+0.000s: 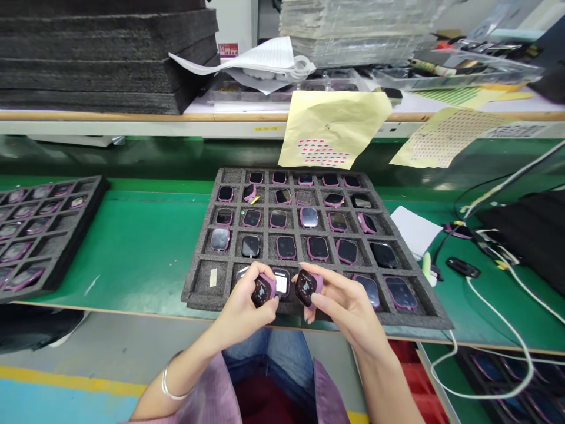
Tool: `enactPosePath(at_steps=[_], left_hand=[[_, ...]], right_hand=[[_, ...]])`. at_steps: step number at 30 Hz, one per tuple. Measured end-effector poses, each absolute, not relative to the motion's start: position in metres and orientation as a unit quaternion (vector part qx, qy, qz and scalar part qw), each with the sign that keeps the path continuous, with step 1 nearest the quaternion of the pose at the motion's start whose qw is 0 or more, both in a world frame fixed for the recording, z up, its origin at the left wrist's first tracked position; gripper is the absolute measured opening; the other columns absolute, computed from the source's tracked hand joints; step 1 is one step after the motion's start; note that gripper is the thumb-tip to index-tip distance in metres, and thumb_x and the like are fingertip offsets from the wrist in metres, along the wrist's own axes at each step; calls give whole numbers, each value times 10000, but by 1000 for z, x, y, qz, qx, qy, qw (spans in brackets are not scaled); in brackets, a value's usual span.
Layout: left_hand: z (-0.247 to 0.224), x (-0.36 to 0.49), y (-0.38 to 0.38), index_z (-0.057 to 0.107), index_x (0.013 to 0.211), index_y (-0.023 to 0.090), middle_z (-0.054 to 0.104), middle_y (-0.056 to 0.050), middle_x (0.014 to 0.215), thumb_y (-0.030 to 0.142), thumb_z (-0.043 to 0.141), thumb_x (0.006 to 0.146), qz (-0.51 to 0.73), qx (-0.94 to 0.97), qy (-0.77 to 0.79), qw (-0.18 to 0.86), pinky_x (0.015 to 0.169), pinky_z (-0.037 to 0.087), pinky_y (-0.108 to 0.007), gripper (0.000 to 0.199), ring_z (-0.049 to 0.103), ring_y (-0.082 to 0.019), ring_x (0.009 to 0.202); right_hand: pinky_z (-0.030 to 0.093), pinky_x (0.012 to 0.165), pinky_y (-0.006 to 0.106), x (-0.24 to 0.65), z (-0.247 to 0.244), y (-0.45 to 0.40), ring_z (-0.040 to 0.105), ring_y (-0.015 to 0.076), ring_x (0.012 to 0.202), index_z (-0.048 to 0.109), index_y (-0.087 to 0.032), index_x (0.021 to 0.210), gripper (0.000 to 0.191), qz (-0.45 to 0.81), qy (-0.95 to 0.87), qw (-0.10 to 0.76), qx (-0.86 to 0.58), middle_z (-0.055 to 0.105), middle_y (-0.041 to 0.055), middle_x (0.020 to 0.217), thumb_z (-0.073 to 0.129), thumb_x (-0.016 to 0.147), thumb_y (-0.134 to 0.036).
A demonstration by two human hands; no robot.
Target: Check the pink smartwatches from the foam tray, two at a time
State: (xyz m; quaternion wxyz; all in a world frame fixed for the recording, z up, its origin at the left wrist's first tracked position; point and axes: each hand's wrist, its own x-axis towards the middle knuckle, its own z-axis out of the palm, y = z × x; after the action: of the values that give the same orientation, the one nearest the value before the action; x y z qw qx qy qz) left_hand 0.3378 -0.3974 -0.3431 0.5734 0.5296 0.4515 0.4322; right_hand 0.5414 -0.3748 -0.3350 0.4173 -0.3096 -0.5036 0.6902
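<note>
My left hand (248, 301) is closed around a purple smartwatch body (263, 291) without a strap, its dark screen lit with small icons. A second purple smartwatch body (306, 287), its screen lit as well, is pinched in my right hand (342, 300) between thumb and fingers. Both are held up just above the near edge of a grey foam tray (282, 265). The tray's compartments hold many similar watch bodies, such as a purple-rimmed one (286, 247) in the middle. Behind my hands, a watch with a bright white screen (281, 283) lies partly hidden.
Another foam tray (83, 235) of watches lies at the left. White cables (498, 306) and a small black device (463, 267) lie right of the tray, near white paper (415, 229). Above the bench, yellow sheets (334, 126) hang from a shelf (247, 118) bearing stacked black foam (97, 59).
</note>
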Motion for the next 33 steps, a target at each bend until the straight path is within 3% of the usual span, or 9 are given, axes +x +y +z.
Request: enactPosePath(at_steps=[33], left_hand=[[-340,339,-399,416,938,212,436,82,699,41,514,766,456,505,451,578,471,371,-153,262,428,-40,488]], right_hand=[[542,496,298,541,-334,-376,614,177,546,633,-185,1240,432,683,-479,433,-342,666,40,670,726,825,-264]])
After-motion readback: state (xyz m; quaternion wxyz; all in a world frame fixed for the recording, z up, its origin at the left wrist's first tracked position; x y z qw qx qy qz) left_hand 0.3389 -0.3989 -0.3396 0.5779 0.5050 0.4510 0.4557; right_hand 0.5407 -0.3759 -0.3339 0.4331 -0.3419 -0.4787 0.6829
